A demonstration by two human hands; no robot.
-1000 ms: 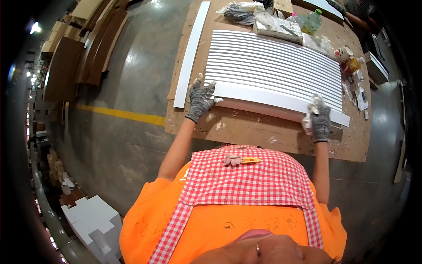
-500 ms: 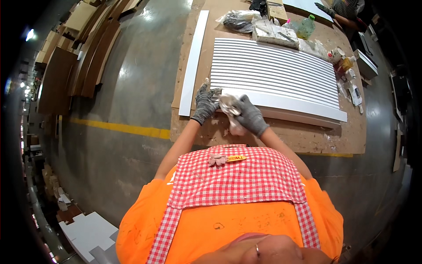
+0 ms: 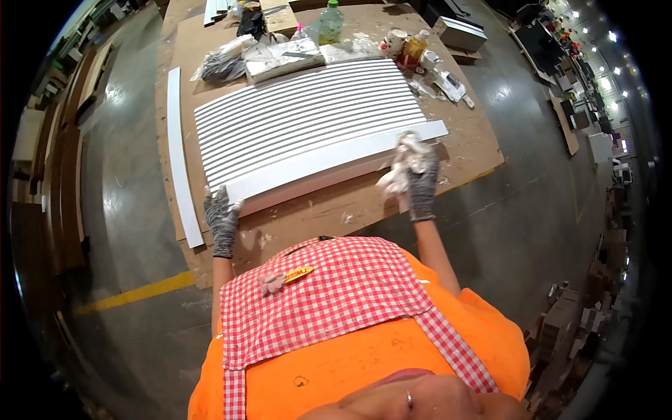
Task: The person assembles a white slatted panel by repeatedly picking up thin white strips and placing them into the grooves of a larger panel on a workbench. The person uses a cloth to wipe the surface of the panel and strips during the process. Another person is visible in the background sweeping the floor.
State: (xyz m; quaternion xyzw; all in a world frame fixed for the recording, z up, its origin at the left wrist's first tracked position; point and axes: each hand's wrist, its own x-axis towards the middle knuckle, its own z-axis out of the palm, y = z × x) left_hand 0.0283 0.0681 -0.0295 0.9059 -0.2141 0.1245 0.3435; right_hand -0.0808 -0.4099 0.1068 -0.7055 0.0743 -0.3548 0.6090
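Observation:
A white slatted panel [image 3: 308, 115] lies on the worktable, its ridges running side to side. Along its near edge is a flat white strip [image 3: 336, 159], whose right end sticks out past the slats. My left hand [image 3: 222, 222], in a grey knit glove, touches the near left corner of the panel with fingers spread. In my gloved right hand [image 3: 423, 185] is a crumpled, stained white rag [image 3: 407, 164], gripped at the right end of the strip. The rag hides part of that edge and some of my fingers.
A loose white strip [image 3: 180, 161] lies left of the panel. Behind it are a plastic-wrapped bundle [image 3: 224, 61], a smeared white block [image 3: 283, 59], a green-capped bottle [image 3: 330, 24] and an amber bottle [image 3: 416, 46]. The brown worktable [image 3: 308, 217] is spotted with white residue.
My right hand has carried the rag along the strip from its left end to its right end. My left hand stays at the left corner. The whole view has turned and shifted.

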